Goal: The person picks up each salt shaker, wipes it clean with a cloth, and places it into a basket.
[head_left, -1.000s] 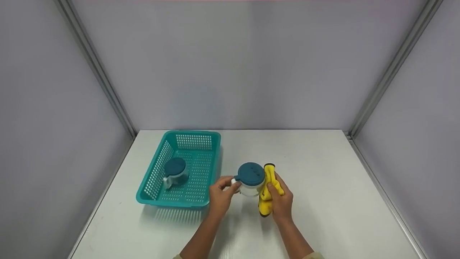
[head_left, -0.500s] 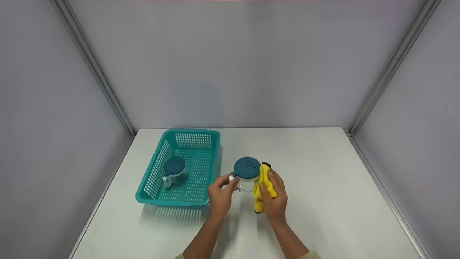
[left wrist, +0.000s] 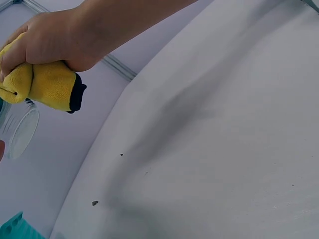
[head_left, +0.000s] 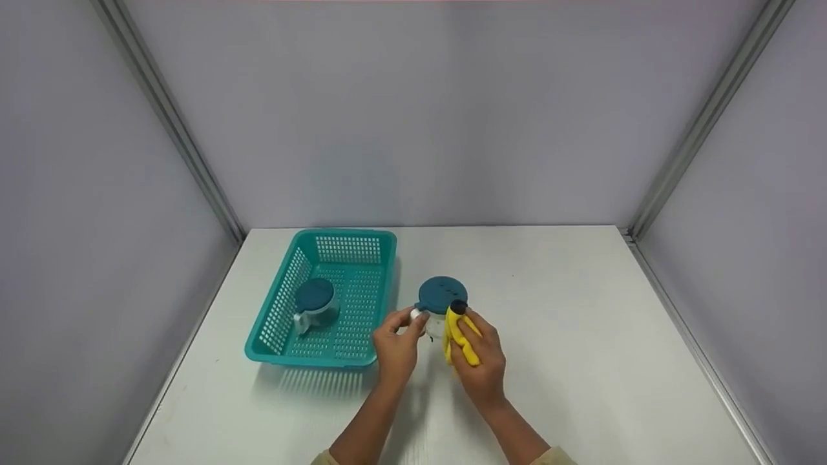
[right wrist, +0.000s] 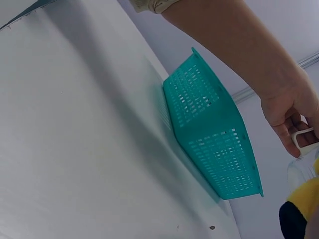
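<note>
A clear jar with a dark blue lid (head_left: 442,294) and a white handle is held above the table. My left hand (head_left: 396,349) pinches its handle (right wrist: 305,139) between thumb and fingers. My right hand (head_left: 481,361) grips a bunched yellow cloth (head_left: 460,337) with a dark edge and presses it against the near right side of the jar, hiding part of the glass. In the left wrist view the cloth (left wrist: 52,84) hangs below the right hand, and the clear jar base (left wrist: 24,132) shows beneath it.
Left of my hands, a teal slotted basket (head_left: 386,303) stands on the white table (head_left: 581,336). Inside it sits a second clear jar with a dark blue lid (head_left: 314,294). Grey panels (head_left: 413,129) enclose the table at the back and sides.
My right hand has moved left with the cloth, from the jar's right side round to its near side. The jar has shifted slightly left and away from me.
</note>
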The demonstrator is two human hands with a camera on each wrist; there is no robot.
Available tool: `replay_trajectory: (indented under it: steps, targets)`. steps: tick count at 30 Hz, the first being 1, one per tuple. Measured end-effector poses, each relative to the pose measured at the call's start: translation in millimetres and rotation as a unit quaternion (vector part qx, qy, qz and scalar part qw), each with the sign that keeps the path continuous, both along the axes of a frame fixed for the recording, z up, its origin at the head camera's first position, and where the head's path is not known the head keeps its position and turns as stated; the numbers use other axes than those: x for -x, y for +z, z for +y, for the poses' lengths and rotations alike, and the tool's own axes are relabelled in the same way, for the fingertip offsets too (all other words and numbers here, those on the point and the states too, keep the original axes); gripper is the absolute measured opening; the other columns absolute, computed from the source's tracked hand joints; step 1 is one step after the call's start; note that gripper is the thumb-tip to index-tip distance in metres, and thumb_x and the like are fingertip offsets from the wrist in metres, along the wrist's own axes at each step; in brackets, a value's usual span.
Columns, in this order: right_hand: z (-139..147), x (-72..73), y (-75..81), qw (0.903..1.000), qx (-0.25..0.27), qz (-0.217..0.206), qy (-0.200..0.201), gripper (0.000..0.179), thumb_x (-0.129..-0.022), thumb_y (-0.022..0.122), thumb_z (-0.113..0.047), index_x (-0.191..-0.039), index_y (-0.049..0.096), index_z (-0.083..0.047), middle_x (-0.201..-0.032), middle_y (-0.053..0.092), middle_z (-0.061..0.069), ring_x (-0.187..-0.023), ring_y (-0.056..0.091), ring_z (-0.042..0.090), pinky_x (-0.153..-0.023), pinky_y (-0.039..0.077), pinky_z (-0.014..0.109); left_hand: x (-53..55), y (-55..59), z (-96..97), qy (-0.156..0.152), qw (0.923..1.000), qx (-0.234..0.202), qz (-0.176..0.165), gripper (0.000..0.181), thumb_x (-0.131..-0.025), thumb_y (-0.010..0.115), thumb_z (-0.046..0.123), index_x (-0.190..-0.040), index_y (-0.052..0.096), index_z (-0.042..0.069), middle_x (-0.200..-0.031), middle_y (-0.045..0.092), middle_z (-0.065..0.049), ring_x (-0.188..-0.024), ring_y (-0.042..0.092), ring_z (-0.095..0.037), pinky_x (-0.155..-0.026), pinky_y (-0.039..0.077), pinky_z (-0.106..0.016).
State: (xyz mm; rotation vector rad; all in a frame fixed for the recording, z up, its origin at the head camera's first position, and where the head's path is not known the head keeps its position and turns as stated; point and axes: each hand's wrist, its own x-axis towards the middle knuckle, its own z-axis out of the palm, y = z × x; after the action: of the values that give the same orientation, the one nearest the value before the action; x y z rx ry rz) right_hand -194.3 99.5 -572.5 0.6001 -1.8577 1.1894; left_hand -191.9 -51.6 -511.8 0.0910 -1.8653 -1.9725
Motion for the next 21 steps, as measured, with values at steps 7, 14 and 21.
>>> replay_trajectory:
  steps: [7, 14, 21]
  targets:
    - [-5, 1.9, 4.3, 0.9943, -0.065, 0.078, -0.031, 0.03, -0.092, 0.064, -0.018, -0.117, 0.071, -0.002, -0.125, 0.064, 0.017, -0.107, 0.054, 0.028, -0.103, 0.042, 0.018, -0.2, 1.3, 3.0, -0.003, 0.9998, 0.008, 0.018, 0.017, -0.086, 0.075, 0.006, -0.101, 0.074, -0.001, -0.085, 0.066, -0.013, -0.079, 0.064, -0.016, -0.068, 0.061, -0.034]
    - [-8, 1.5, 4.6, 0.9891, -0.096, 0.105, -0.036, 0.029, -0.095, 0.062, -0.022, -0.116, 0.072, -0.005, -0.125, 0.065, 0.015, -0.105, 0.054, 0.031, -0.102, 0.043, 0.02, -2.1, 1.6, 3.1, -0.006, 0.9997, 0.003, 0.025, 0.018, -0.087, 0.074, 0.006, -0.103, 0.074, -0.001, -0.086, 0.065, -0.012, -0.08, 0.063, -0.015, -0.068, 0.061, -0.03]
    - [-10, -3.2, 2.5, 0.9857, -0.122, 0.104, -0.053, 0.027, -0.095, 0.062, -0.025, -0.113, 0.074, -0.01, -0.125, 0.067, 0.012, -0.103, 0.056, 0.03, -0.1, 0.045, 0.017, -1.8, 2.7, 3.0, 0.014, 0.9991, 0.023, 0.032, 0.015, -0.087, 0.074, 0.006, -0.102, 0.075, 0.001, -0.086, 0.067, -0.01, -0.082, 0.062, -0.014, -0.067, 0.059, -0.028]
